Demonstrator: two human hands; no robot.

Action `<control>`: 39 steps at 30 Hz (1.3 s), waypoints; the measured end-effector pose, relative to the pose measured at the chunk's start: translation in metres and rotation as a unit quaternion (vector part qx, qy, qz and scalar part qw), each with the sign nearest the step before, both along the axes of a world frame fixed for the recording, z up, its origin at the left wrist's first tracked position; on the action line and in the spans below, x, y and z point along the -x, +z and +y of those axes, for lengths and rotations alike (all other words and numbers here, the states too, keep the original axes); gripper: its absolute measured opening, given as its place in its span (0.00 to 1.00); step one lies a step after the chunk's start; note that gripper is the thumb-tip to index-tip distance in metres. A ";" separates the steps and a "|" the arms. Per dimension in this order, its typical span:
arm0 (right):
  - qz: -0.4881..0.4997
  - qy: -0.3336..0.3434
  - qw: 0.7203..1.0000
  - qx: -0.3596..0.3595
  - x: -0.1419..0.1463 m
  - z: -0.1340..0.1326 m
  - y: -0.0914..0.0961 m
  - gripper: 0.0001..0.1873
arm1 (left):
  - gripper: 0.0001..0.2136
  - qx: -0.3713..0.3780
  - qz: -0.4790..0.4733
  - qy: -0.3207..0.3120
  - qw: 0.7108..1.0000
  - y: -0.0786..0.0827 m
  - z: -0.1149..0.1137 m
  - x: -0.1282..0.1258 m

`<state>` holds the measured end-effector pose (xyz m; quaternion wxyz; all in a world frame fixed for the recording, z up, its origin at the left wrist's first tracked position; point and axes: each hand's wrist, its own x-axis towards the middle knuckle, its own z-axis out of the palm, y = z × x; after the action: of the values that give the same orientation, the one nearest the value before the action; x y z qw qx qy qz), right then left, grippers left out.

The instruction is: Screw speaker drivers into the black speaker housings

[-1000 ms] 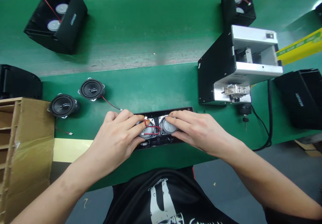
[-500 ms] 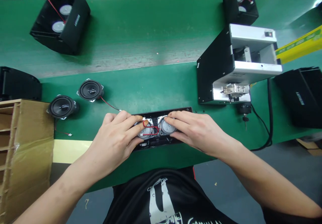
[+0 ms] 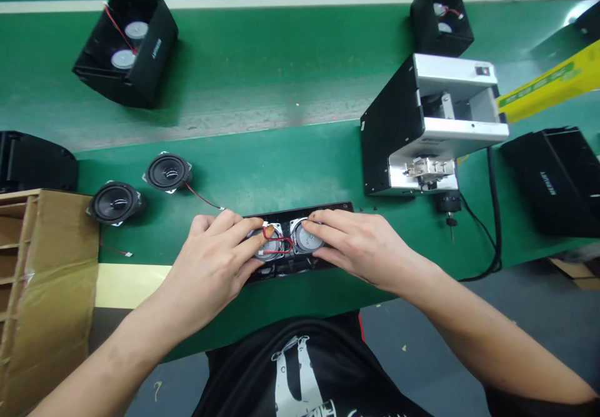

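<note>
A long black panel lies on the green bench in front of me, holding two round speakers with their backs up. Fingers of my left hand are closed around the left speaker, over its red wires. On the other side, my right hand grips the right speaker by its rim, fingertips on top and thumb low. Red wires with white plugs lie across the left speaker. Both hands cover the outer sides of the speakers and part of the panel.
Two loose speakers, one behind the other, lie left on the bench. A cardboard box stands at the left edge. A black and silver machine is at right. Black cabinets stand farther back.
The view has tilted up slightly and shifted, so the background sits lower in the picture. Both hands stay on the same two speakers in the panel, with little visible motion.
</note>
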<state>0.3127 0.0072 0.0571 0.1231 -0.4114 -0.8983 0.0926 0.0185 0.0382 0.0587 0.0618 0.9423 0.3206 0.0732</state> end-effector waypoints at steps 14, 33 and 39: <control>-0.055 0.003 0.998 0.022 0.006 0.001 0.010 0.21 | 0.20 0.096 -0.042 0.035 0.994 0.006 0.000 0.016; -0.030 -0.646 0.762 0.036 -0.190 0.025 0.006 0.29 | 0.27 -0.023 -0.013 -0.026 0.999 -0.017 -0.005 -0.032; -0.002 -0.633 0.770 0.080 -0.182 0.019 -0.005 0.21 | 0.27 -0.067 -0.044 -0.019 0.997 -0.028 -0.003 -0.029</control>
<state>0.4948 0.0262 0.0523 0.1186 -0.8955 -0.4241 0.0647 0.0476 0.0356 0.0305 0.0142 0.9462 0.2938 0.1345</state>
